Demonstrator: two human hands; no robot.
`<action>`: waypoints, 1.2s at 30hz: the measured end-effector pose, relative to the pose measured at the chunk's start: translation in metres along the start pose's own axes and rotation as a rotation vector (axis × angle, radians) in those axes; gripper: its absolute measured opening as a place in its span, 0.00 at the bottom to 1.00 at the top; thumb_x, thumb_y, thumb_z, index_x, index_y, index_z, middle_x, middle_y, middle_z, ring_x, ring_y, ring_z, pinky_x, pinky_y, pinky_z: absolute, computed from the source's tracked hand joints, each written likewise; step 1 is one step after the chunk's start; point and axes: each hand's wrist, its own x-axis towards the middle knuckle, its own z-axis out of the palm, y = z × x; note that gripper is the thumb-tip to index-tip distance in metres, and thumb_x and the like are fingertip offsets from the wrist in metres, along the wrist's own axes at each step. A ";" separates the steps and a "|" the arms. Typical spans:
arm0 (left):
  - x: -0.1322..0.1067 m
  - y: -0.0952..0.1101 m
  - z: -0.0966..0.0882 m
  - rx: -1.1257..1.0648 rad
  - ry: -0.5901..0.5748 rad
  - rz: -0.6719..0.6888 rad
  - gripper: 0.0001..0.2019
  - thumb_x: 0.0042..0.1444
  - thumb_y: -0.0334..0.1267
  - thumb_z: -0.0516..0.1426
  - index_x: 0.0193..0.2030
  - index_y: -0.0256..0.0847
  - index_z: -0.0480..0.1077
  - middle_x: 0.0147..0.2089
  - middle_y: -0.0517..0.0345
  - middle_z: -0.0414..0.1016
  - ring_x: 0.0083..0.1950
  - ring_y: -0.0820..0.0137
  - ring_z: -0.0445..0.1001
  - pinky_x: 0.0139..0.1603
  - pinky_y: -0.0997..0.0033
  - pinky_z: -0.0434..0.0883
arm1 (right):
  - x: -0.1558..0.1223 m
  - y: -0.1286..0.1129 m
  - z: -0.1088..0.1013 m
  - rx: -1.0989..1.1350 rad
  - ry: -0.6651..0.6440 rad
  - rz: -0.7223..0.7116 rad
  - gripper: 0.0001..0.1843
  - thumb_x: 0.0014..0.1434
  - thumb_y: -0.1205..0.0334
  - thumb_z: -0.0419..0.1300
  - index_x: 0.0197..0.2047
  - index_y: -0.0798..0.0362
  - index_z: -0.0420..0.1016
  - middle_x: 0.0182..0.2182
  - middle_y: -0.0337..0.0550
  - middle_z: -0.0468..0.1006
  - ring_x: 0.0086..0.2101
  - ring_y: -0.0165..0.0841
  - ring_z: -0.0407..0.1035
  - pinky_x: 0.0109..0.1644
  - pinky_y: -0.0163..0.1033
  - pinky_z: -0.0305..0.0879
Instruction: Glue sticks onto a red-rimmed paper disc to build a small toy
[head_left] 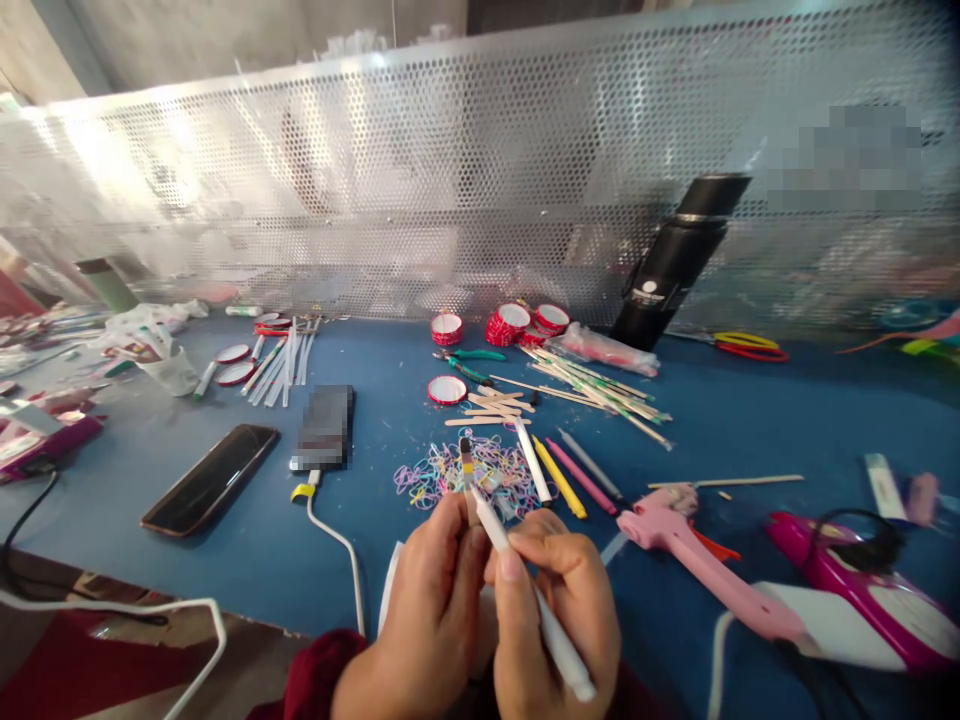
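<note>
Right hand (574,570) curls snugly round a white pen (553,640), its tip at a small dark stick (467,466) with a yellow stripe. Left hand (429,590) pinches that stick, near the colourful loops (499,460). I think slow, tiny strokes and a still stick work best.

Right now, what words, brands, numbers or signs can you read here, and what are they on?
No text is legible.
Black bottle: small white lettering below a round mark, too blurred to read.
Dark device beside the phone: partly pixelated, nothing readable.
Mesh panel: patch at upper right pixelated, unreadable.
Held white pen: no lettering visible.
</note>
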 end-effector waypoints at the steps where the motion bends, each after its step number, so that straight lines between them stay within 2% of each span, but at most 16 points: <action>1: 0.000 0.000 0.000 0.001 -0.003 0.006 0.14 0.75 0.46 0.48 0.40 0.43 0.67 0.36 0.57 0.72 0.35 0.70 0.67 0.38 0.72 0.66 | 0.000 0.000 0.000 -0.002 0.000 -0.002 0.02 0.66 0.66 0.60 0.43 0.50 0.72 0.32 0.38 0.74 0.30 0.32 0.71 0.39 0.42 0.71; 16: -0.002 -0.002 -0.003 0.042 -0.020 0.002 0.14 0.75 0.47 0.48 0.40 0.43 0.65 0.36 0.57 0.70 0.36 0.69 0.65 0.40 0.70 0.65 | 0.001 -0.002 0.000 -0.033 0.001 -0.013 0.02 0.67 0.66 0.59 0.42 0.50 0.72 0.31 0.38 0.75 0.30 0.32 0.72 0.34 0.38 0.68; 25: -0.004 -0.006 -0.003 0.046 0.013 -0.017 0.13 0.75 0.47 0.49 0.46 0.44 0.69 0.40 0.54 0.72 0.38 0.67 0.67 0.43 0.68 0.67 | -0.002 0.002 -0.001 -0.038 -0.006 -0.011 0.03 0.67 0.67 0.58 0.43 0.50 0.71 0.33 0.38 0.76 0.33 0.31 0.74 0.40 0.41 0.69; 30: -0.003 -0.005 -0.003 0.027 -0.013 0.007 0.14 0.75 0.47 0.49 0.43 0.43 0.69 0.40 0.55 0.73 0.39 0.68 0.68 0.42 0.69 0.67 | -0.003 0.004 -0.002 -0.027 -0.005 -0.011 0.03 0.67 0.67 0.59 0.43 0.50 0.71 0.34 0.38 0.76 0.35 0.32 0.73 0.44 0.42 0.69; 36: -0.002 -0.003 -0.003 0.015 -0.020 0.009 0.15 0.75 0.48 0.49 0.40 0.43 0.68 0.39 0.55 0.73 0.39 0.69 0.68 0.41 0.70 0.66 | -0.001 0.004 -0.002 -0.040 0.004 -0.015 0.03 0.68 0.67 0.59 0.43 0.50 0.72 0.35 0.38 0.76 0.35 0.31 0.73 0.42 0.39 0.69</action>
